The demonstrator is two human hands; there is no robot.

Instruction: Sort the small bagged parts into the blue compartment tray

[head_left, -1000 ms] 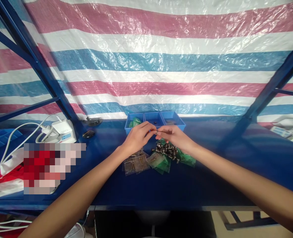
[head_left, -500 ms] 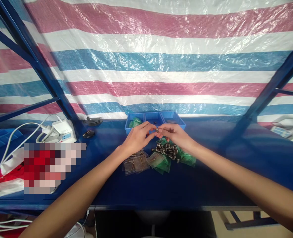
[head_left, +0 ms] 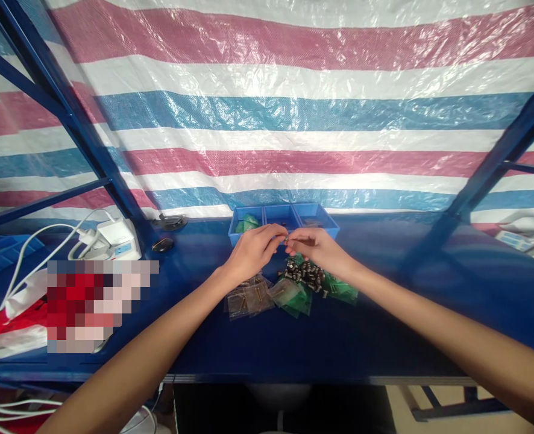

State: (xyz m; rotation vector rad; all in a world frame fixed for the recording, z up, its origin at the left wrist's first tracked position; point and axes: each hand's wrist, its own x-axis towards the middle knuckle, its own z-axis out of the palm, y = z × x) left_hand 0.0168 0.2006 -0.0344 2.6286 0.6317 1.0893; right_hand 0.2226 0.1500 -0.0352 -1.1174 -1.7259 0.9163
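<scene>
Where left grip (head_left: 254,248) faces right grip (head_left: 320,248) | small part (head_left: 287,239) | held between

Blue table (head_left: 348,340) — blue bins (head_left: 279,212), clear bags (head_left: 251,298), green bags (head_left: 345,291), heaped metal parts (head_left: 310,274) — black mouse (head_left: 163,245) farther left.

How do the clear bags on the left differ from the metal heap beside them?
The clear bags lie fairly flat, while the metal heap is piled up. The bags show slim, brass-coloured pieces; the heap's are stubbier, dark and silvery. The bags' pieces are enclosed, the heap's loose. Both contain small, metallic-looking pieces.
</scene>
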